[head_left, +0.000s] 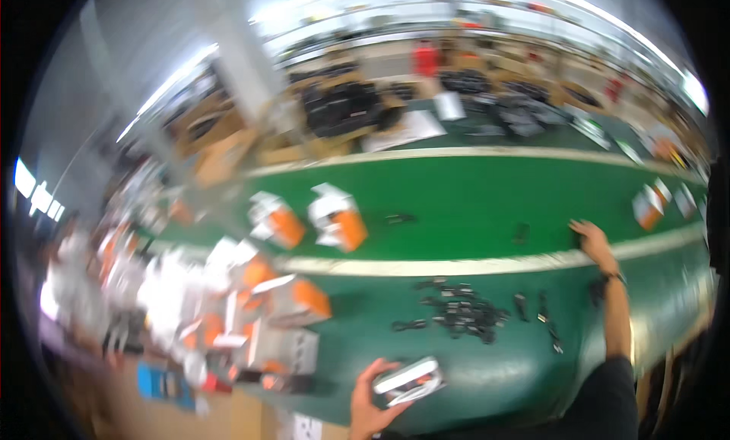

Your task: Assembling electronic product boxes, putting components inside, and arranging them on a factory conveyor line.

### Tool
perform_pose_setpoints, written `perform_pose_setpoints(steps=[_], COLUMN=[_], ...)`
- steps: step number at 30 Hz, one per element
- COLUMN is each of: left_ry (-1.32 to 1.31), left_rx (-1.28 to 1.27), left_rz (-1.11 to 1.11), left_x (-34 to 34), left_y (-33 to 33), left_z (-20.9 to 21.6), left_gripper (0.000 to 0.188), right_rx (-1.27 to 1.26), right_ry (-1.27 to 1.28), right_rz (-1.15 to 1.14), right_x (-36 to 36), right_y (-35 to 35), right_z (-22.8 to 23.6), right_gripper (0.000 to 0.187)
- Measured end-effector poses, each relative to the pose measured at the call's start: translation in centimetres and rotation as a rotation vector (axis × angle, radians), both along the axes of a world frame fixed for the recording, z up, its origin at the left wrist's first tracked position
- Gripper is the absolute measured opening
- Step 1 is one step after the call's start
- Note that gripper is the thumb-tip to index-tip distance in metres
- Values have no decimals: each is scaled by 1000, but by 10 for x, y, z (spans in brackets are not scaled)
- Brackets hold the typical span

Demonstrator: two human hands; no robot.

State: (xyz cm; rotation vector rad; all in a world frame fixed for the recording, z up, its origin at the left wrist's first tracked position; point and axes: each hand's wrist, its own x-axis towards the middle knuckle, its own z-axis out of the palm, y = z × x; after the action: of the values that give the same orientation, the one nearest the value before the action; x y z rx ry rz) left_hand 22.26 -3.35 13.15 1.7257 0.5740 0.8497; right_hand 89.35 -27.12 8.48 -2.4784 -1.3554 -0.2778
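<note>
Low in the middle, my left hand [370, 404] grips a small white box [411, 381] with dark and orange on its face. Its thumb and fingers close on the box's left end. My right hand [595, 244] reaches out over the near edge of the green conveyor belt [456, 189], palm down, fingers stretched toward the left and apparently holding nothing. A small dark piece [521, 233] lies on the belt to its left. Between my hands, a pile of short black cables or connectors [464, 314] rests on the green worktop [487, 379]. Motion blur softens the details.
White-and-orange boxes [300, 301] crowd the left of the worktop beside clear plastic bags [171, 284]. Opened boxes [337, 218] stand on the belt, with another box [650, 204] at far right. Cartons of black goods [342, 109] line the far side. A pale rail [426, 266] divides belt and worktop.
</note>
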Motion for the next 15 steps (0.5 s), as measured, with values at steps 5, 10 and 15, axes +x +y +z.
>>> perform_pose_setpoints(steps=[5,10,15], left_ry=[-4,3,26], left_rx=[-18,42,10], left_rz=[143,327,333], left_x=[4,2,19], left_y=[-2,-5,-8], left_z=[2,12,6], left_gripper=[89,89,91], right_rx=[152,139,367], right_ry=[12,-45,0], right_rz=[112,216,-27], right_x=[3,16,-56], right_y=[-18,-17,-16], right_z=[-26,-18,37], right_gripper=[43,38,20])
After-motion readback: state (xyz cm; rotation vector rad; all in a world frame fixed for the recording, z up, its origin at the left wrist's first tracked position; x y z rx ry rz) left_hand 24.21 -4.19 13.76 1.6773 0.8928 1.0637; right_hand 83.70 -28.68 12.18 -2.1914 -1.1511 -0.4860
